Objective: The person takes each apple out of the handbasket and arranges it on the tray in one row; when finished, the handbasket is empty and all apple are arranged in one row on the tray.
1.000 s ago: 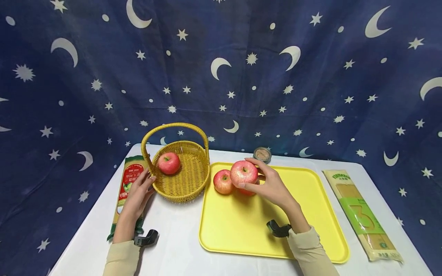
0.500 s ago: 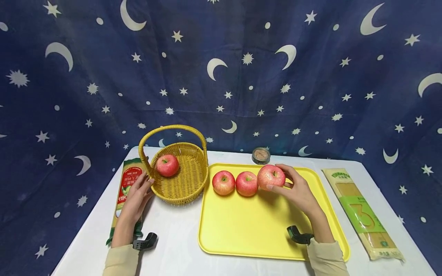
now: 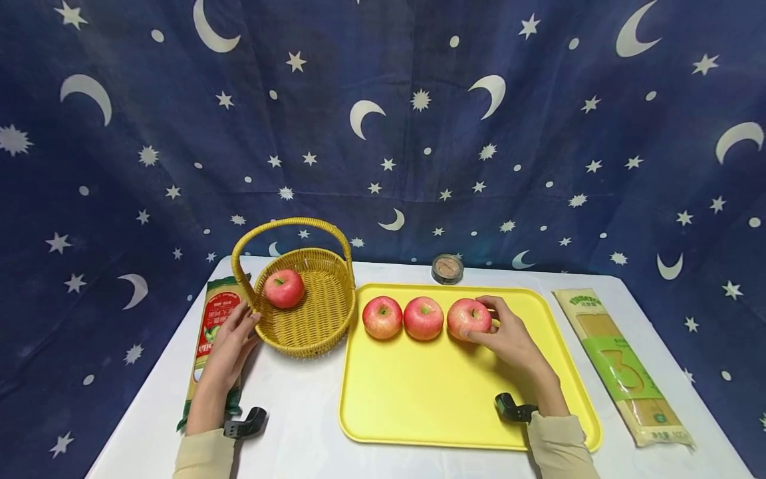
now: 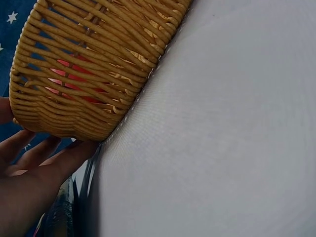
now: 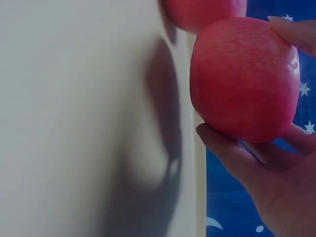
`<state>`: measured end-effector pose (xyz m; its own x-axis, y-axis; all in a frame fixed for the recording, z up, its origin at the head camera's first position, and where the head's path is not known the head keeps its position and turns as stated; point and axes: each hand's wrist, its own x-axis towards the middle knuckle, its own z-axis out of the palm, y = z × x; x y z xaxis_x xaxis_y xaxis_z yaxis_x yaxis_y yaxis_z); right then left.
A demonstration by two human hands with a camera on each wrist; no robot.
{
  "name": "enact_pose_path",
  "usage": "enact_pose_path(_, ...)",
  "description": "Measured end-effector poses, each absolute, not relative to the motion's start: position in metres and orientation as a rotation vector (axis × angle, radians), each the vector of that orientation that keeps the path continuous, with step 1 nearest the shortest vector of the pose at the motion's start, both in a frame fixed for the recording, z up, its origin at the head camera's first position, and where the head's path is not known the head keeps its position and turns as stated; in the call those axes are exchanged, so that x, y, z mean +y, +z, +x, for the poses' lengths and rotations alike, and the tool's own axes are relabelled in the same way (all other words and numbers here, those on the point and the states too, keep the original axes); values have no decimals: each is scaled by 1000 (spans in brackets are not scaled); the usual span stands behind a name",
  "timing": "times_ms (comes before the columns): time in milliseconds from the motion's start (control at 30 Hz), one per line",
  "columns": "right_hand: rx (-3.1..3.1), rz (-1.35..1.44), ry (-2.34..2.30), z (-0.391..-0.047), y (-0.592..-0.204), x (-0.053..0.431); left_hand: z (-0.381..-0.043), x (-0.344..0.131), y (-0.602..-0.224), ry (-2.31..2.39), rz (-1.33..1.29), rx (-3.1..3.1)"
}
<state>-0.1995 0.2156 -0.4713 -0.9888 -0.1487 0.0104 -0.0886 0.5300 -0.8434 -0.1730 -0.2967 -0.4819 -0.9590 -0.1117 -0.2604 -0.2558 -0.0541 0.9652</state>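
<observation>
Red and green, a packet [image 3: 215, 319] lies on the left, partly hidden by my left hand [image 3: 230, 344], whose fingers, apart and nearly straight, touch the left side of the woven basket [image 3: 314, 318]. Inside lies a lone apple [image 3: 284, 289]. Next, on the yellow tray [image 3: 419, 402], the left apple [image 3: 382, 317] and the middle apple [image 3: 423, 318] sit side by side toward the far edge; then comes the right apple [image 3: 465, 319], which my right hand [image 3: 509, 339] clasps between thumb and fingers. I take the step in hand to be setting it at the row's right end, though I cannot tell whether it touches the tray. The next move, I judge, calls for loosening without nudging the middle apple.
</observation>
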Motion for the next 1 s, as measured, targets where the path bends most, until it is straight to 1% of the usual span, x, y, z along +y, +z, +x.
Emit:
enact_pose_path(367, 2732, -211, -1393, -201, -481, 212, -171, -298, -482, 2180, -330, 2095)
enact_pose_path(533, 2763, -252, -1354, -201, -482, 207, -170, -298, -482, 2174, -347, 2103)
enact_pose_path(1000, 2805, -234, -1289, -203, -481, 203, -170, -298, -481, 2160, -336, 2137)
